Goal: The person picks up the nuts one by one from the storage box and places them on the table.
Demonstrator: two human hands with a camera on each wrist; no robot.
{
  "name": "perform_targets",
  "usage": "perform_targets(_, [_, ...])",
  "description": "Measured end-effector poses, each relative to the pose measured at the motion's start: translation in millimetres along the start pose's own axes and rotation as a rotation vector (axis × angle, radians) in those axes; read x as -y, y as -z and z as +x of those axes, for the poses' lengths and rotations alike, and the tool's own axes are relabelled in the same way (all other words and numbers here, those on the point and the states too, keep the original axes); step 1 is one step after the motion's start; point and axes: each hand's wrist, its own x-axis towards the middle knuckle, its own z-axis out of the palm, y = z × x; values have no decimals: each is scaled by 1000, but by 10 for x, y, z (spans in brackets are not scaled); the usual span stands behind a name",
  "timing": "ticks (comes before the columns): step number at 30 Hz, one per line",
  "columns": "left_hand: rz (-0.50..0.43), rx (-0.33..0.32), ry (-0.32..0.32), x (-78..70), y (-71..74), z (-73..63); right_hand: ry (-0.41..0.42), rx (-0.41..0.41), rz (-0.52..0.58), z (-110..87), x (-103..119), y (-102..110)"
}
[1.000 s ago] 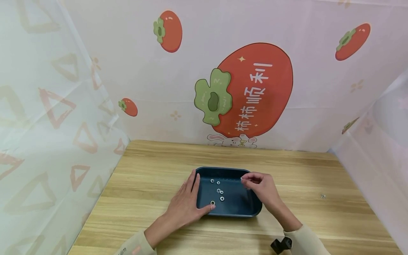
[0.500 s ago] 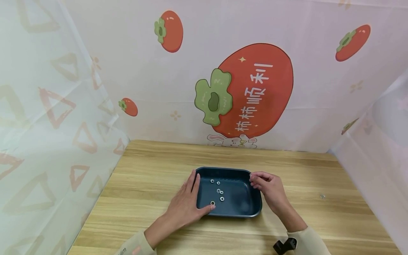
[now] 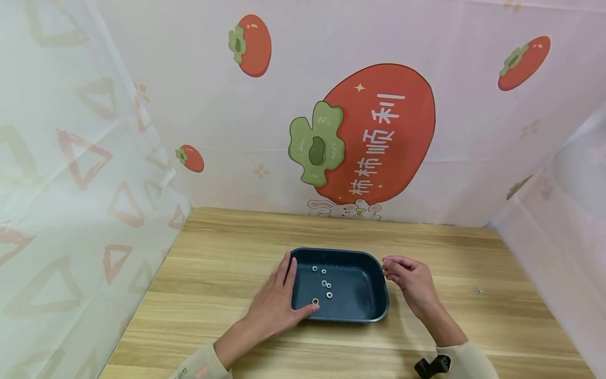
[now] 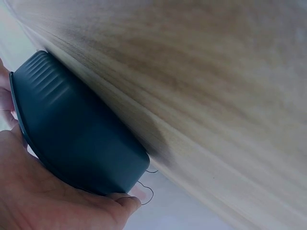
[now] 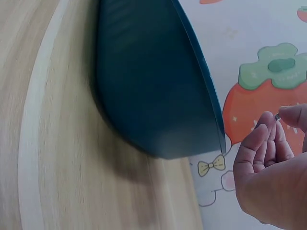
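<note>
A dark blue tray stands on the wooden table. My left hand rests on its left end, with long straight fingers along the side and the thumb over the near rim. Inside the tray lie several small metal nuts, and a brass-toned ring shows beside the left thumb. Just outside the right rim, my right hand is raised and pinches a small metal piece between thumb and forefinger. Mostly covered by the fingertips, that piece is too small for its kind to show.
Small thin metal rings lie on the wooden table to the right. A printed cloth hangs behind the table's far edge, with more cloth at both sides. A black device sits at the right wrist.
My right hand has moved right, from over the tray's inside to just past its right rim, still pinching the small metal piece. The left hand and the tray stay put.
</note>
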Motion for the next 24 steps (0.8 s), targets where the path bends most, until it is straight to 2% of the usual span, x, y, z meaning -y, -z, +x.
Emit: perform_targets(24, [-5, 0, -8, 4, 2, -7, 3, -42, -61, -75, -68, 562])
